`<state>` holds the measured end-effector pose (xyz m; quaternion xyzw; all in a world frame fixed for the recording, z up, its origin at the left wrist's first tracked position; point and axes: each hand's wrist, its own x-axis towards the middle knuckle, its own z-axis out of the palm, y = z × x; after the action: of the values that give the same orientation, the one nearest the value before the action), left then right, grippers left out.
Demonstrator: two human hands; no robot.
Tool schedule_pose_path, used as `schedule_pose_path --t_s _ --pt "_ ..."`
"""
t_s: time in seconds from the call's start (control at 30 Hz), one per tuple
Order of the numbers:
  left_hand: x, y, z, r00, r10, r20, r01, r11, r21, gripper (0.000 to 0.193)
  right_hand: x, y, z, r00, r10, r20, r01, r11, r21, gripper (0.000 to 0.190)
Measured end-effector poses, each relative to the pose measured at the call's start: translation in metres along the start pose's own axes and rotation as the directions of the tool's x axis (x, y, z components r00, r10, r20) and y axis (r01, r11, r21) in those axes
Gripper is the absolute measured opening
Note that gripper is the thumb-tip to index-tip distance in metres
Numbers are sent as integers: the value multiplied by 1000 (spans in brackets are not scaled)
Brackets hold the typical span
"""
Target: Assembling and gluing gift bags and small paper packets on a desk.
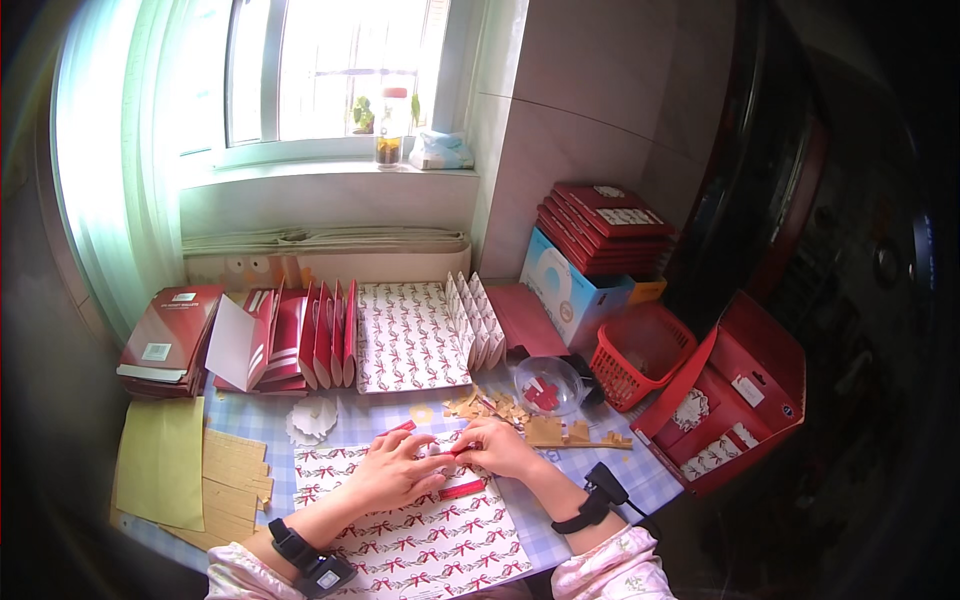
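A white folder or sheet printed with red bows and green garlands (420, 540) lies on the checked tablecloth before me. My left hand (397, 469) rests palm down over its upper part, fingers spread towards the right hand. My right hand (491, 448) pinches a small red piece (450, 453) near the sheet's top edge, close to my left fingertips. Just below lies a red strip (462, 490) on the patterned sheet. Another red strip (397, 428) lies beyond my left fingers. What is under my left palm is hidden.
Behind stand red folders (330, 334) and patterned ones (409, 337). Tan paper scraps (487, 405), a clear round tub (547, 386) and white scalloped cutouts (312, 420) lie beyond my hands. At right are a red plastic basket (645, 352) and an open red box (731, 405); yellow paper (161, 461) lies left.
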<state>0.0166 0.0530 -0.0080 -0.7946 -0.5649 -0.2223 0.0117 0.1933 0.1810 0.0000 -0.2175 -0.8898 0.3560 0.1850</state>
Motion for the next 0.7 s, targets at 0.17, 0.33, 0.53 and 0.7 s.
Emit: schedule_pose_path --t_s 0.17,0.33,0.53,0.7 --pt "2 2 0 998 -14 63 10 998 56 40 0 3 0 1000 -2 -4 2 999 -45 17" --pt "2 2 -1 998 -5 68 2 999 50 42 0 1 1 1000 -1 -18 1 1000 -27 16" --pt "4 4 -4 991 -54 125 48 997 53 42 1 2 2 1000 15 -16 -16 1000 -21 16" --pt "6 7 -5 990 -59 129 46 993 105 43 1 6 1 999 47 9 -46 999 -21 18"
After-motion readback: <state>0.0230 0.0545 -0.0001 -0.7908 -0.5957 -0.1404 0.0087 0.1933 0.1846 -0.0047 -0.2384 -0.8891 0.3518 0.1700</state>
